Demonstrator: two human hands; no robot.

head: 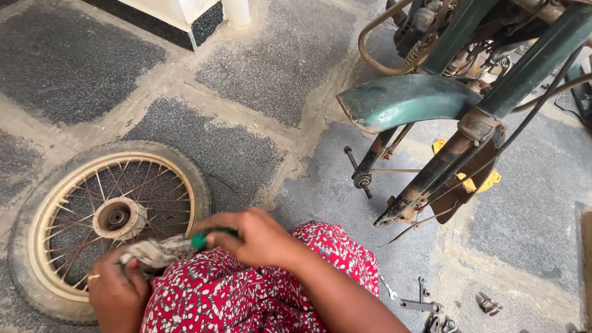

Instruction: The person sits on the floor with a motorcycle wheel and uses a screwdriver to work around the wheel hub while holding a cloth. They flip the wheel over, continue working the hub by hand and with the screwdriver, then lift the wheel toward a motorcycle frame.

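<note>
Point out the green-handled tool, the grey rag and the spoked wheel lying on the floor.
green-handled tool (200, 240): head view, on the handle beside the fingers.
grey rag (157, 251): head view, on its bunched middle.
spoked wheel (118, 217): head view, on the hub.

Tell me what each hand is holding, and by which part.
The right hand grips a green-handled tool by its handle. The left hand clutches a dirty rag, bunched around the tool's far end.

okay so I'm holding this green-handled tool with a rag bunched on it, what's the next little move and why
Probably draw the rag along the tool with the left hand while the right hand keeps the green handle steady. The cloth is bunched over the tool's far end, hiding it, and each hand already grips its own part, so no regrip seems needed.
</note>
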